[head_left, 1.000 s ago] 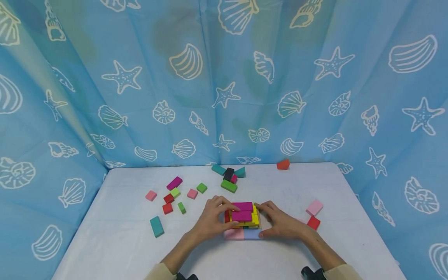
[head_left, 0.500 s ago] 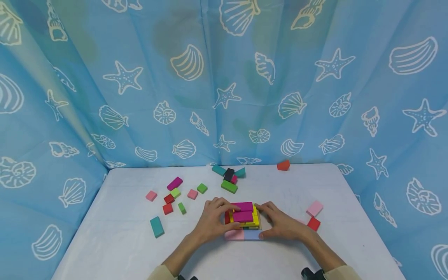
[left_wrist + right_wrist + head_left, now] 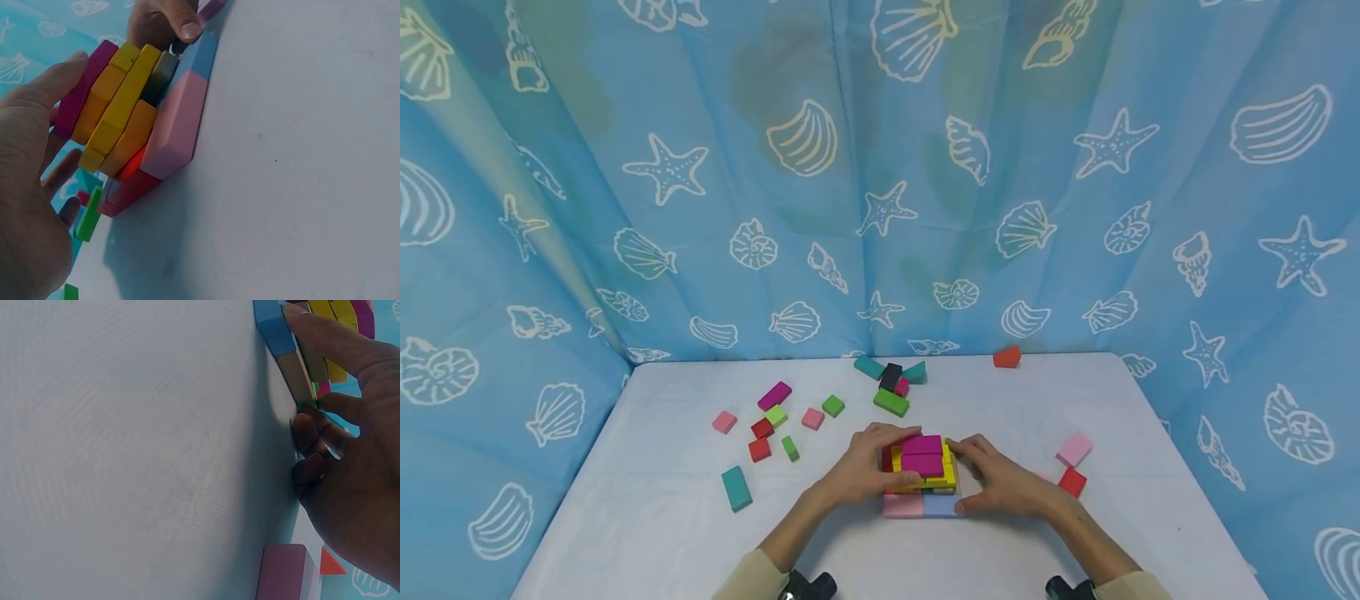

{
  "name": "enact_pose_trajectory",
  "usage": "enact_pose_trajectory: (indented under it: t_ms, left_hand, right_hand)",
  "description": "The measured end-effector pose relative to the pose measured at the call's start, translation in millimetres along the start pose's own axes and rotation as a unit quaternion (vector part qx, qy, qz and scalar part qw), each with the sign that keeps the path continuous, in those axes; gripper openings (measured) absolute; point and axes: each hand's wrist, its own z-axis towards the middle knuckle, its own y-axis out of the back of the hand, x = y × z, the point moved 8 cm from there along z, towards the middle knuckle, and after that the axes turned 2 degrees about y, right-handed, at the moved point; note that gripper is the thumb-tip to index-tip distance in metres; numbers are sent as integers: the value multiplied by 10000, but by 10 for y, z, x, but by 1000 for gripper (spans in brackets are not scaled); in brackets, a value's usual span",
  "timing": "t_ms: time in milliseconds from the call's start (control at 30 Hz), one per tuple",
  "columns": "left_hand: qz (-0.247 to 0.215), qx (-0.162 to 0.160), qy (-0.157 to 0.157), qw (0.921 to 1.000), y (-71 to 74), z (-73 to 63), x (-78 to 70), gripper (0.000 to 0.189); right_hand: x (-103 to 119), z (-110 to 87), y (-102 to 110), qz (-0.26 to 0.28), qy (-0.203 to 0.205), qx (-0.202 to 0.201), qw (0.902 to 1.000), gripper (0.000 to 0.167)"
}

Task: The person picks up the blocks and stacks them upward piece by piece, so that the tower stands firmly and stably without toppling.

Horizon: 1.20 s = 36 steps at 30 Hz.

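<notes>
A stepped stack of coloured wooden blocks stands between both hands, with two magenta blocks side by side on top. Below them come yellow blocks; a pink block and a blue block form the bottom front. My left hand pinches the magenta blocks from the left, thumb at their front and index finger at their back edge. From the right, my right hand holds the stack, thumb on the blue block and index finger at the back right corner. The left hand covers part of the stack's left side.
Several loose blocks lie left, including a teal block and a red block. Behind the stack is a cluster with a green block and a black block. A pink block and red block lie right.
The left index finger has moved off the top of the magenta blocks to their back edge. Those blocks now sit more evenly lined up. The right hand stays in place.
</notes>
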Motion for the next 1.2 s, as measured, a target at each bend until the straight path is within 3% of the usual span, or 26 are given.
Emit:
enact_pose_trajectory:
  t_ms: [867, 1200]
  left_hand:
    - [-225, 30, 143, 9996, -61, 18, 43, 70]
    - [-215, -46, 229, 9995, 21, -4, 39, 74]
  right_hand:
    - [-27, 23, -21, -97, -43, 18, 9999, 98]
    - [-22, 23, -18, -65, -3, -2, 10000, 100]
